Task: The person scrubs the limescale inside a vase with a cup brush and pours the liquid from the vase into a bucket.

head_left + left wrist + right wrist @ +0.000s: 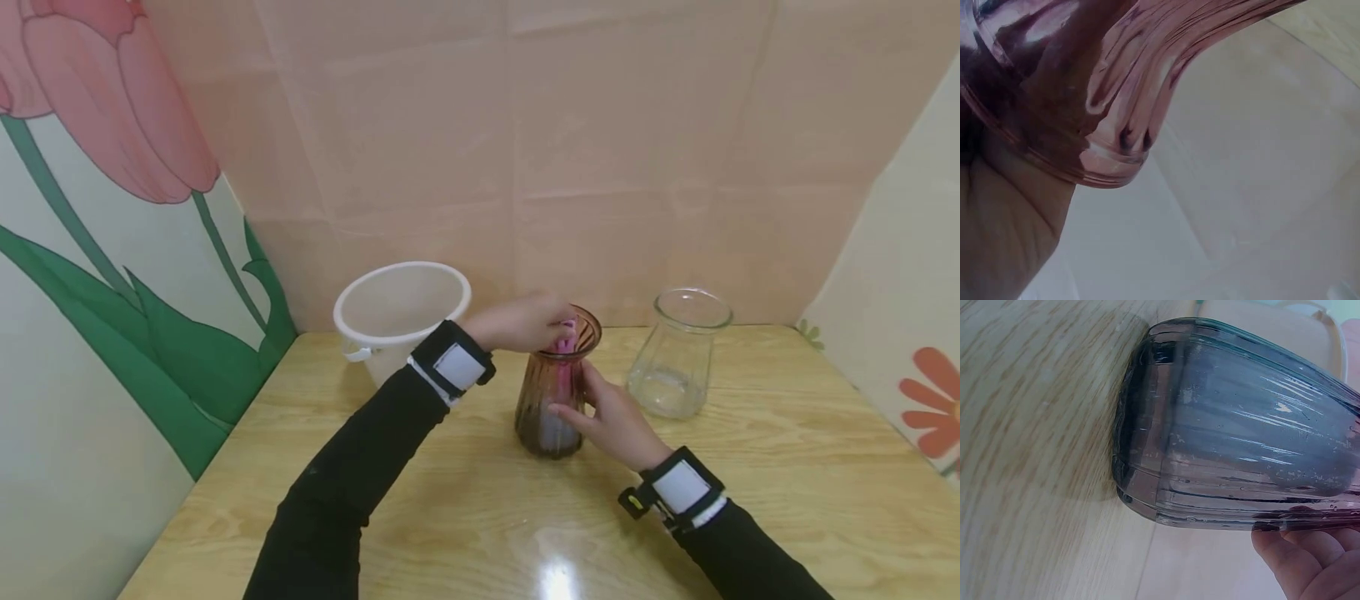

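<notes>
A white bucket [401, 312] stands at the back left of the wooden surface [787, 467]. Just beside it, the left hand [517, 323] curls over the mouth of the tinted ribbed vase [553, 392], its grip pinching a pink item [566, 340] at the rim. The right hand [611, 421] wraps the vase's body, which stands upright mid-surface. A clear glass vase [678, 354] stands near, to the right.

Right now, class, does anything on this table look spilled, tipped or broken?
Nothing stands out. The tinted vase, clear vase and white bucket all stand upright on the wooden table, with no spill or breakage visible.
</notes>
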